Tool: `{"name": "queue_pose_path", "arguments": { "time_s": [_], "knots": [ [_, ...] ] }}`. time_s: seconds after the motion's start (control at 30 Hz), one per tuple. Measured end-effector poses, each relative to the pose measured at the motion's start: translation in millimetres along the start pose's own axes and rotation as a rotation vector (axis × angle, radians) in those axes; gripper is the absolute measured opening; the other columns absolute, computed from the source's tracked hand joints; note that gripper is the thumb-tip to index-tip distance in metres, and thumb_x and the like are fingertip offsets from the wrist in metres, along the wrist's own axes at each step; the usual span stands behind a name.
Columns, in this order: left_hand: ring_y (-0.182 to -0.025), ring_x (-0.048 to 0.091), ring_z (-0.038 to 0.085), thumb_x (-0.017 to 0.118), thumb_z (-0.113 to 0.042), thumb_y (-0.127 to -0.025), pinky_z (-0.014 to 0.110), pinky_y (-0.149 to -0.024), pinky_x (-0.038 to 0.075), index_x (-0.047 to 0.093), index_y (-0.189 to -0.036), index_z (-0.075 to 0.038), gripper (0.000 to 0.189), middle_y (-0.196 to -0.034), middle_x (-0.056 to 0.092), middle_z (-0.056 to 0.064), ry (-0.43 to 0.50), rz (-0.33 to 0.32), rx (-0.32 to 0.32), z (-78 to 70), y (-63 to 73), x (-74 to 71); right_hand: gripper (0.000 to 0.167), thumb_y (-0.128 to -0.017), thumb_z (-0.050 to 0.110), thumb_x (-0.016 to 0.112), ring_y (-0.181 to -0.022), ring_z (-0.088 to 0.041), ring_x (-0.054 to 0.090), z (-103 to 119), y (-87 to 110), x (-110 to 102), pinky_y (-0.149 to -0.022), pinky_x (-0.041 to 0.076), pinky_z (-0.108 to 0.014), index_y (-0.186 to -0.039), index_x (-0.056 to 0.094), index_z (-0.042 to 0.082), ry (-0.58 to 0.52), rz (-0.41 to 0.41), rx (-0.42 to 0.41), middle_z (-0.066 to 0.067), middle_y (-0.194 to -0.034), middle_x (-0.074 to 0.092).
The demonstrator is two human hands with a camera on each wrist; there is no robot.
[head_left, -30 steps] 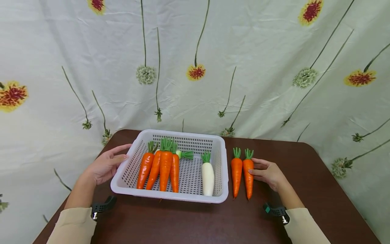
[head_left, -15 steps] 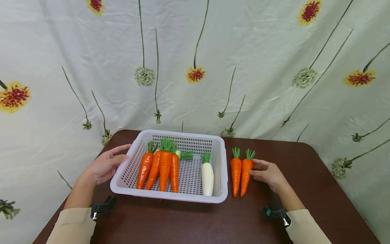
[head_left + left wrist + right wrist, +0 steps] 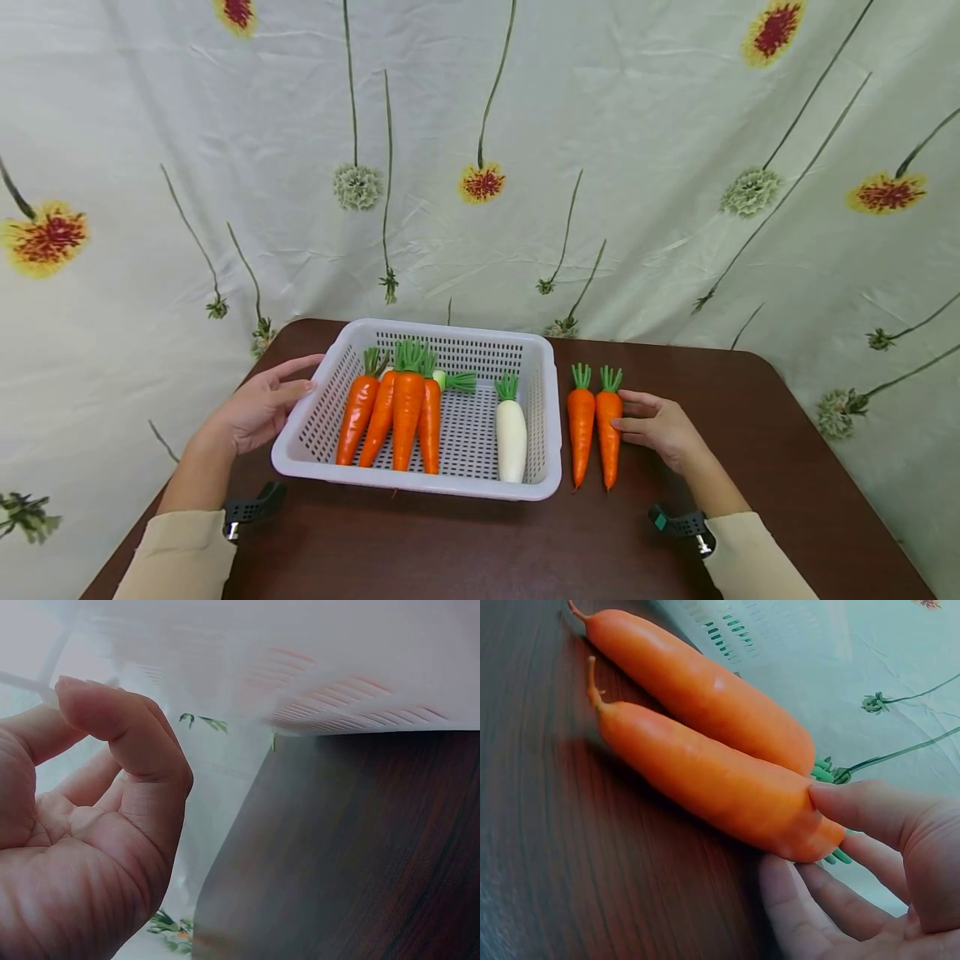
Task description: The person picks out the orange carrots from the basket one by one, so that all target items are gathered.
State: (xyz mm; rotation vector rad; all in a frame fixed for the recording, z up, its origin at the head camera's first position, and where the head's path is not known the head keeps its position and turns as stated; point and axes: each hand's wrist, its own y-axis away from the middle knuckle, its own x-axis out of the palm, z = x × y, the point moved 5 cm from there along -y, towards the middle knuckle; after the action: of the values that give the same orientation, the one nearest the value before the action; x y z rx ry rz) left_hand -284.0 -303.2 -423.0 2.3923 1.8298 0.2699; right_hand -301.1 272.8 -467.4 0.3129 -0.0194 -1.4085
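Note:
A white perforated plastic basket (image 3: 442,485) sits on the table, its left rim held by my left hand (image 3: 264,404). In the left wrist view, that hand's (image 3: 112,795) fingers bend at the basket's edge. Several orange carrots (image 3: 407,421) lie inside, on the left. A white radish (image 3: 512,442) lies along the right; green tops of another vegetable (image 3: 459,382) show behind the carrots. Right of the basket, two carrots lie side by side. My right hand (image 3: 660,429) holds the right-hand carrot (image 3: 712,780) near its leafy end, thumb on top; the other carrot (image 3: 697,690) lies untouched beside it.
The dark brown wooden table (image 3: 465,550) has rounded far corners. A pale flowered cloth (image 3: 637,167) hangs behind it. Black straps (image 3: 257,504) are worn on both wrists.
The right-hand carrot's tip has swung left toward its neighbour, then back right; the carrot now lies slightly left of where it began. The left hand and basket have stayed in place.

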Motion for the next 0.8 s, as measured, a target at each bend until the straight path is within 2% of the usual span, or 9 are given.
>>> {"name": "queue_pose_path", "arguments": {
  "time_s": [0.33, 0.43, 0.6, 0.67, 0.8],
  "knots": [
    [-0.104, 0.074, 0.018, 0.054, -0.017, -0.107, 0.052, -0.087, 0.062, 0.022, -0.163, -0.015, 0.064, -0.118, 0.072, -0.009, -0.006, 0.005, 0.002, -2.6, 1.9, 2.0, 0.069, -0.092, 0.004, 0.075, -0.098, -0.012, 0.072, 3, 0.1, -2, -0.09, 0.062, -0.034, -0.152, 0.043, -0.005, 0.007, -0.001, -0.011, -0.033, -0.15, 0.048],
    [-0.104, 0.074, 0.019, 0.054, -0.016, -0.107, 0.052, -0.087, 0.062, 0.022, -0.162, -0.015, 0.064, -0.118, 0.072, -0.009, 0.008, 0.012, 0.001, -2.1, 0.6, 2.3, 0.065, -0.091, 0.008, 0.076, -0.102, -0.015, 0.073, 9, 1.9, -4, -0.092, 0.062, -0.034, -0.149, 0.048, -0.003, 0.107, -0.043, -0.048, -0.03, -0.148, 0.052],
    [-0.104, 0.074, 0.019, 0.055, -0.016, -0.107, 0.053, -0.088, 0.061, 0.024, -0.162, -0.015, 0.064, -0.119, 0.072, -0.009, 0.019, 0.014, 0.0, -1.0, -1.1, 1.5, 0.059, -0.091, 0.018, 0.078, -0.121, -0.031, 0.065, 28, 5.5, -4, -0.101, 0.057, -0.043, -0.144, 0.058, 0.003, 0.305, -0.146, -0.142, -0.023, -0.141, 0.062],
    [-0.104, 0.074, 0.019, 0.055, -0.017, -0.107, 0.053, -0.088, 0.061, 0.023, -0.162, -0.015, 0.064, -0.119, 0.072, -0.009, 0.014, 0.012, -0.001, -0.5, -1.3, 0.7, 0.057, -0.091, 0.02, 0.079, -0.123, -0.035, 0.064, 36, 6.8, -1, -0.1, 0.057, -0.042, -0.142, 0.06, 0.004, 0.337, -0.166, -0.176, -0.022, -0.138, 0.064],
    [-0.104, 0.074, 0.018, 0.055, -0.017, -0.107, 0.052, -0.088, 0.062, 0.021, -0.163, -0.015, 0.066, -0.118, 0.071, -0.009, 0.004, 0.008, -0.002, 0.2, -0.9, -1.0, 0.055, -0.09, 0.021, 0.08, -0.12, -0.037, 0.065, 55, 10.7, 7, -0.091, 0.058, -0.032, -0.139, 0.063, 0.005, 0.352, -0.162, -0.245, -0.022, -0.135, 0.066]
  ]
}}
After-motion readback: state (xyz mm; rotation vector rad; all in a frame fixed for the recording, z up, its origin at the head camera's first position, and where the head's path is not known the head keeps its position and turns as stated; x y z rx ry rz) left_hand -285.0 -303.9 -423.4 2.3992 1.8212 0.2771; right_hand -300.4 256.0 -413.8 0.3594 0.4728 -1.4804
